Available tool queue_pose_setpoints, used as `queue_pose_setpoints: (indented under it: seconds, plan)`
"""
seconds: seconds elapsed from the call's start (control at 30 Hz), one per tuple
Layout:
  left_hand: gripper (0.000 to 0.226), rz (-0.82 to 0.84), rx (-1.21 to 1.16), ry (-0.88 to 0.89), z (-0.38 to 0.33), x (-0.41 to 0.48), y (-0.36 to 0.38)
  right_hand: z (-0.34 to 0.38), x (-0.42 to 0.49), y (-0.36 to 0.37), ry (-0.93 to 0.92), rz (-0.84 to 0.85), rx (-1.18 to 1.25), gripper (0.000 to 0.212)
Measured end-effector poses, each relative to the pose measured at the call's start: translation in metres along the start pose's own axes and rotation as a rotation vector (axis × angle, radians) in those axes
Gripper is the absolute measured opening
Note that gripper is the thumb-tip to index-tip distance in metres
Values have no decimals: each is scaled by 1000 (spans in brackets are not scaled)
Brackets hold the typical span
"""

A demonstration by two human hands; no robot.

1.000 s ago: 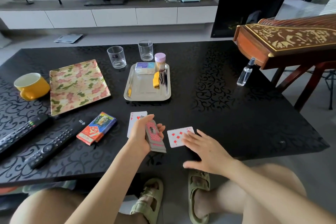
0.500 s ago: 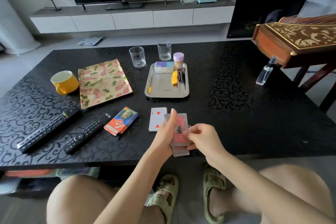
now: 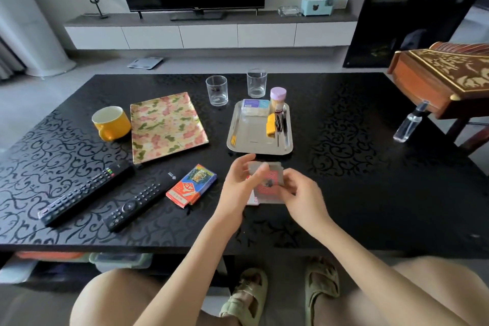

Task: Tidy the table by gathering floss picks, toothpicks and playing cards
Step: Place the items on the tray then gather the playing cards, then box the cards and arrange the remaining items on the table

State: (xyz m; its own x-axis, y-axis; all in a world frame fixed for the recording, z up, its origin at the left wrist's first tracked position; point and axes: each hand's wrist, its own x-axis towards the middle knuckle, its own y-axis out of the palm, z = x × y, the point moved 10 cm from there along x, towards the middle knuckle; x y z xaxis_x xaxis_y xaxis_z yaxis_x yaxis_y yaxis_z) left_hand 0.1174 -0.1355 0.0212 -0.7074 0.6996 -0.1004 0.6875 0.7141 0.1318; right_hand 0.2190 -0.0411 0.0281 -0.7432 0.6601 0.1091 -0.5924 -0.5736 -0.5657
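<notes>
From the head camera, the left hand [image 3: 239, 182] and right hand [image 3: 304, 193] both grip a deck of playing cards [image 3: 268, 185], fingers curled round its edges. The deck is just above the near middle of the black table [image 3: 370, 193], its red backs up. A colourful card box [image 3: 191, 184] lies just left of the hands. Just beyond them sits a steel tray [image 3: 260, 149], with a purple-lidded toothpick jar [image 3: 277, 99] at its far right corner.
</notes>
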Motion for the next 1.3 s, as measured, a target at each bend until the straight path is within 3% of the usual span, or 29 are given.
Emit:
queue_pose_setpoints:
  seconds: [0.1, 0.2, 0.27, 0.33, 0.43, 0.57, 0.7, 0.77, 0.9, 0.97, 1.03, 1.07, 1.13, 1.2, 1.23, 1.3]
  plan:
    - [30, -32, -24, 28, 5, -2, 21, -14, -10, 0, -72, -41, -80, 4]
    - [8, -94, 28, -20, 35, 2, 37, -43, -15, 18, 46, -4, -128, 9]
    - [7, -129, 69, -30, 43, 2, 40, -53, -12, 21, 55, -27, -189, 12]
    - [8, -126, 80, -53, 44, 4, 41, -51, -8, 15, -4, -37, -278, 10]
    - [23, -109, 17, -86, 32, 5, 31, -33, -2, 6, -112, -23, -177, 7]
    - [22, -360, 4, -43, 12, 7, -34, 16, 17, 0, -418, -182, -283, 7]
    - [15, -432, 263, -208, 35, 16, -80, 27, 47, 46, -520, -47, -515, 17]
    - [19, -393, 436, -259, 41, 21, -84, 20, 57, 65, -505, 25, -522, 15]
    - [22, -282, 650, -283, 47, 28, -71, 6, 61, 81, -477, 174, -556, 31]
    - [23, -251, 715, -290, 47, 32, -64, -1, 60, 78, -376, 243, -510, 22]
    - [29, -227, 774, -296, 49, 36, -58, -8, 61, 73, -301, 211, -479, 34]
    - [29, -229, 785, -289, 48, 37, -57, -15, 61, 66, -215, 149, -431, 42]
    - [28, -233, 794, -289, 48, 38, -57, -29, 59, 49, 40, -33, -356, 33]
    - [27, -223, 800, -288, 48, 39, -57, -47, 55, 51, 320, -52, -298, 22]
    - [28, -215, 796, -287, 48, 38, -56, -54, 54, 59, 413, -10, -279, 29]
    - [28, -200, 798, -285, 46, 35, -53, -58, 53, 69, 505, 10, -185, 32]
